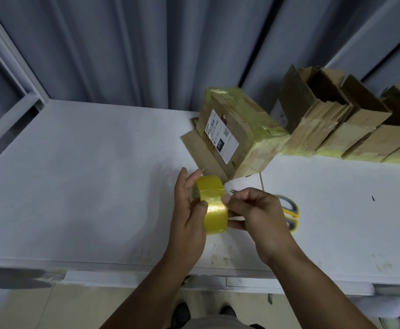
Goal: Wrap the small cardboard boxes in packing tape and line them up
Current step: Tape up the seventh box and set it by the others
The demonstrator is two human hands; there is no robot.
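Observation:
A yellow roll of packing tape (pixel 212 205) is held just above the white table (pixel 80 181). My left hand (pixel 188 210) grips the roll from its left side. My right hand (pixel 253 213) pinches at the tape's surface on the roll's right side with thumb and forefinger. Behind the roll stands a small cardboard box (pixel 237 136) wrapped in yellowish tape, with a white shipping label, one flap lying open toward me. To its right a row of cardboard boxes (pixel 350 129) runs along the back of the table.
Yellow-handled scissors (pixel 290 210) lie on the table, partly hidden by my right hand. Grey curtains (pixel 146 48) hang behind the table. A white frame stands at the far left. The table's front edge is close to my body.

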